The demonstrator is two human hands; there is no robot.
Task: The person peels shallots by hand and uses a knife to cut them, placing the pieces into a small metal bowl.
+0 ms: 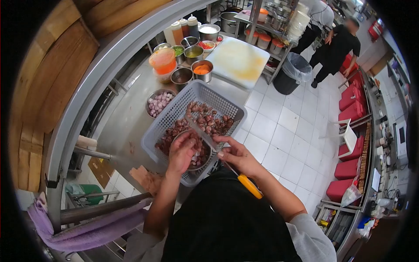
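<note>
Over a grey perforated basket (pixel 152 131) on the steel table, my left hand (pixel 182 153) is closed round a small reddish-brown piece, perhaps an onion or shallot. My right hand (pixel 238 157) grips a knife (pixel 198 130) near where the blade meets its yellow handle (pixel 250 186); the blade points up and left across the basket. Reddish-brown bulbs (pixel 208 122) lie in the basket, and a round bowl (pixel 198 165) stands in it, partly hidden under my left hand. A bowl of peeled purplish bulbs (pixel 160 103) stands left of the basket.
Metal pots of sauces (pixel 202 70), an orange-lidded tub (pixel 163 61) and a stained white cutting board (pixel 239 61) are beyond the basket. A black bin (pixel 286 78) stands on the floor. Two people (pixel 339 48) are at the back right. A purple towel (pixel 91 227) hangs at lower left.
</note>
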